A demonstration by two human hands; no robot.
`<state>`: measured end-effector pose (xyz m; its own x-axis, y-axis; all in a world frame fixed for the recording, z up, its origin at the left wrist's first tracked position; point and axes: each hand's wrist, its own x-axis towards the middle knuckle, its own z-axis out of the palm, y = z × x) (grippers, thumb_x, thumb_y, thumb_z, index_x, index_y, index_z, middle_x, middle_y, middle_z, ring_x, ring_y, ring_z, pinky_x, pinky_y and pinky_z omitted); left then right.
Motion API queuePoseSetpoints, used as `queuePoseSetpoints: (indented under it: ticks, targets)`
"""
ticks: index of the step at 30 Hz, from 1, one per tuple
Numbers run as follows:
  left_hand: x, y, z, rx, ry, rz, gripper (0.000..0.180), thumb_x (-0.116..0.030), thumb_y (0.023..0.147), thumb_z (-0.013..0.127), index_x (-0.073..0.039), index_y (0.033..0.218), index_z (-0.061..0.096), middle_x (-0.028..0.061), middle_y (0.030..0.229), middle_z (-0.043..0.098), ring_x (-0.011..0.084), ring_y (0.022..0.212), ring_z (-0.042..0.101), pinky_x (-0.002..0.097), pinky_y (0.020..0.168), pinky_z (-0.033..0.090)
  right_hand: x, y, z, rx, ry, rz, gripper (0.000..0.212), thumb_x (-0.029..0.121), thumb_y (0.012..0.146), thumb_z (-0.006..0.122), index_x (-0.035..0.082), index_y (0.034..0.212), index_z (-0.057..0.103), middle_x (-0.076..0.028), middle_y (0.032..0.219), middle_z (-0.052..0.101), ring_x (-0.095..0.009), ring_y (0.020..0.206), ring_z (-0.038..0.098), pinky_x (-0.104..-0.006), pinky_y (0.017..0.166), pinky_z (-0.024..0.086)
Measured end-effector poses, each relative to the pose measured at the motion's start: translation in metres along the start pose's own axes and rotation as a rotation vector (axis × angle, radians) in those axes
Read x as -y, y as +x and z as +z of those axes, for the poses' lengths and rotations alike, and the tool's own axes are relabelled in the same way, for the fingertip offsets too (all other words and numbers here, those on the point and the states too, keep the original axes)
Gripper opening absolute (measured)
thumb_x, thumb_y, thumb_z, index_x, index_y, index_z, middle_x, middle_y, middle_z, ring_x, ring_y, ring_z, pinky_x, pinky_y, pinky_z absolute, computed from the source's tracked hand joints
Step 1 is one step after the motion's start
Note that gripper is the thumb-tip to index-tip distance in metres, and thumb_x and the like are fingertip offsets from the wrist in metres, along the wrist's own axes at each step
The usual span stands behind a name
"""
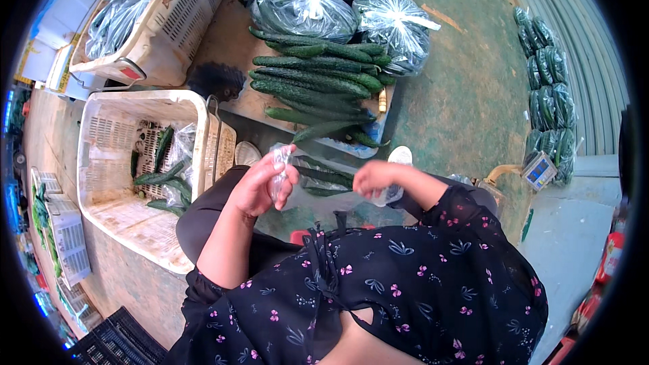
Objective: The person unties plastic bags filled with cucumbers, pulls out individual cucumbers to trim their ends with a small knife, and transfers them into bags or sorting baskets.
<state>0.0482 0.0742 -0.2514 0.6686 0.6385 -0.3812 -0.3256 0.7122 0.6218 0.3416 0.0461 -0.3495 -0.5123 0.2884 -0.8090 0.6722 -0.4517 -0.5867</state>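
Just in front of my body, a clear plastic bag [280,169] with several dark green cucumbers [328,179] in it lies between my hands. My left hand [260,182] is closed around the bag's left end, where the film bunches up between thumb and fingers. At the other end, my right hand [375,179] is closed, with film showing under the fist. Straight ahead, a pile of loose, bumpy cucumbers [311,81] lies on a low blue-edged platform [351,151]. A small wooden-handled tool [382,100] rests at the pile's right side.
Tied clear bags of cucumbers [304,10] sit behind the pile. To my left stands a dirty white crate [138,220] holding a few cucumbers and plastic film, with another bag-filled crate [182,20] beyond. Packed cucumber bundles [551,105] line the right wall, near a digital scale [539,170].
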Motion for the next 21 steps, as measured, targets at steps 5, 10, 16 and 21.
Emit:
queuePoseSetpoints:
  ticks: [5, 10, 16, 21]
  targets:
    - [-0.002, 0.006, 0.002, 0.030, -0.016, -0.051, 0.060, -0.027, 0.080, 0.051, -0.003, 0.129, 0.026, 0.0119, 0.081, 0.054, 0.0127, 0.048, 0.049, 0.0232, 0.036, 0.042, -0.011, 0.023, -0.049, -0.990, -0.621, 0.032, 0.024, 0.023, 0.072, 0.060, 0.005, 0.088, 0.056, -0.013, 0.080, 0.062, -0.026, 0.079, 0.060, -0.0384, 0.069, 0.047]
    - [-0.003, 0.007, 0.002, 0.041, 0.001, -0.072, 0.061, -0.028, 0.080, 0.051, -0.004, 0.130, 0.026, 0.0123, 0.082, 0.054, 0.0128, 0.050, 0.049, 0.0231, 0.036, 0.042, -0.044, 0.054, -0.050, -0.852, -0.687, 0.302, 0.030, 0.031, 0.076, 0.058, 0.005, 0.090, 0.055, -0.017, 0.085, 0.061, -0.030, 0.087, 0.057, -0.0408, 0.076, 0.045]
    - [-0.001, 0.007, 0.004, 0.053, 0.000, -0.070, 0.061, -0.027, 0.079, 0.052, -0.004, 0.130, 0.026, 0.0121, 0.081, 0.054, 0.0128, 0.050, 0.050, 0.0228, 0.037, 0.043, -0.055, 0.015, -0.082, -0.693, -0.677, 0.155, 0.032, 0.034, 0.082, 0.050, 0.004, 0.093, 0.055, -0.012, 0.077, 0.060, -0.028, 0.075, 0.059, -0.0380, 0.064, 0.047]
    - [0.001, 0.006, 0.002, 0.051, -0.004, -0.050, 0.057, -0.025, 0.081, 0.050, -0.005, 0.128, 0.028, 0.0121, 0.082, 0.054, 0.0130, 0.051, 0.050, 0.0229, 0.037, 0.043, -0.052, -0.071, -0.090, -0.198, 0.770, -0.026, 0.044, 0.042, 0.087, 0.042, 0.000, 0.092, 0.055, 0.006, 0.049, 0.031, -0.005, 0.036, 0.023, -0.0204, 0.033, 0.020]
